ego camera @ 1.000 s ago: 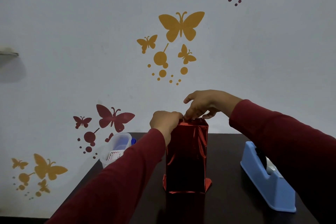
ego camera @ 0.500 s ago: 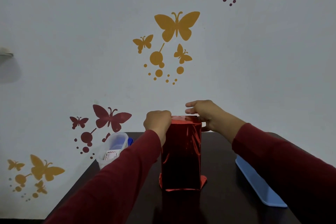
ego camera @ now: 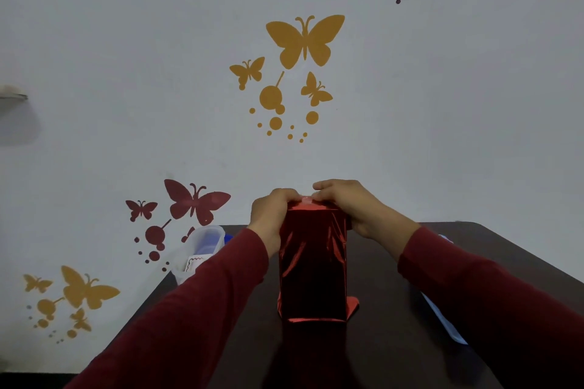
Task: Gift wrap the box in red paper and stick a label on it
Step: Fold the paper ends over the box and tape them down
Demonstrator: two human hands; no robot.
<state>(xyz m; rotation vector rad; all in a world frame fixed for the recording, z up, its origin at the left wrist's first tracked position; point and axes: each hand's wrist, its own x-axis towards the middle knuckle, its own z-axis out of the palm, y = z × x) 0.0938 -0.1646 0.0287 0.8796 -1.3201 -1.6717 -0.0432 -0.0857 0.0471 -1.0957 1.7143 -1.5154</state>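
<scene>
- At the far left of the dark tabletop [ego camera: 388, 357] stands a clear plastic container [ego camera: 202, 251]. A small card with a red wavy border [ego camera: 193, 263] shows at its near side; perhaps it is the label, but I cannot tell for sure.
- The left hand [ego camera: 271, 215] is at the top left edge of the box wrapped in red paper [ego camera: 313, 265]. Its fingers are curled over the top, and they seem to hold the folded paper down there.
- The box stands upright in the middle of the tabletop, between the two hands. The shiny red paper already covers the near face, with some creases. At the bottom right a small paper corner [ego camera: 353, 306] sticks out on the tabletop.
- The right hand [ego camera: 346, 204] lies over the top right edge. Its fingers are bent and press on the top, next to something pale [ego camera: 306, 199], maybe tape; it is too small to be sure.
- In my judgement the step in hand is to close the top flap. To do it well, the left hand should keep the fold tight while the right one rubs along it from the middle outwards, so the foil lies flat.
- The push should go straight down, because the tall box could tip over.
- At the right, a light blue object [ego camera: 444, 322] is mostly hidden behind the right sleeve.
</scene>
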